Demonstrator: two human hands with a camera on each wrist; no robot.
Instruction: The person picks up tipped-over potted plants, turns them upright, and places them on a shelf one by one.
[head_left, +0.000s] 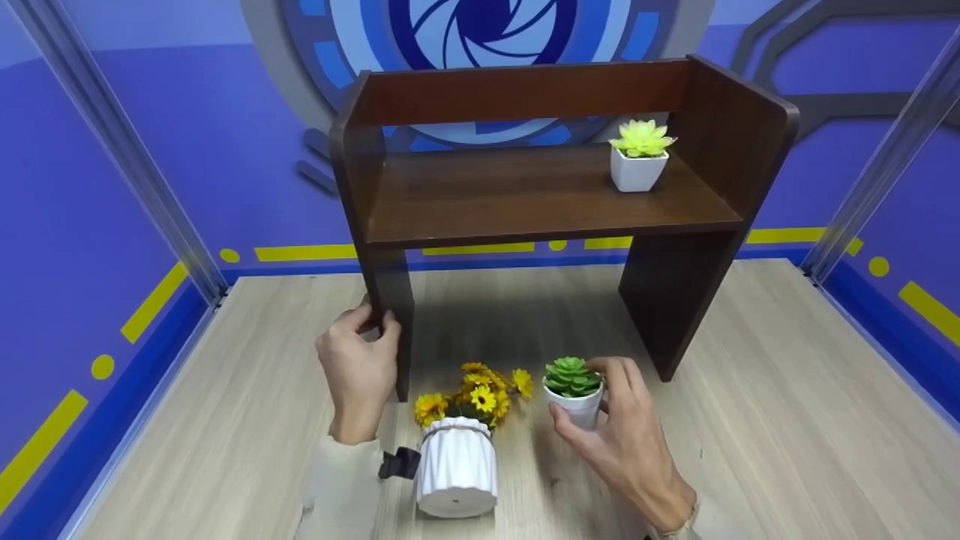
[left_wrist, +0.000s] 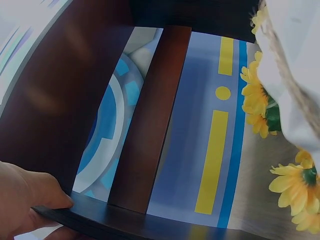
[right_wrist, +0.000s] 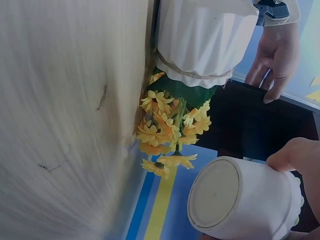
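Note:
My left hand (head_left: 358,367) grips the front edge of the left side panel of a dark brown wooden shelf (head_left: 555,191). In the left wrist view its thumb (left_wrist: 52,192) lies on the panel's edge, with fingers partly hidden behind. My right hand (head_left: 626,435) holds a small round white pot (right_wrist: 245,197) with a green succulent (head_left: 571,376), thumb on one side and fingers on the other. The pot's flat underside shows in the right wrist view. Between the hands, a white fluted vase (head_left: 457,469) of yellow flowers (head_left: 484,394) lies on its side, blooms toward the shelf.
On the shelf board, toward the right, stands a square white pot (head_left: 637,171) with a yellow-green succulent (head_left: 643,138). The shelf stands on a light wood-grain table (head_left: 787,420). Blue printed walls (head_left: 112,187) with metal corner posts enclose the back and sides.

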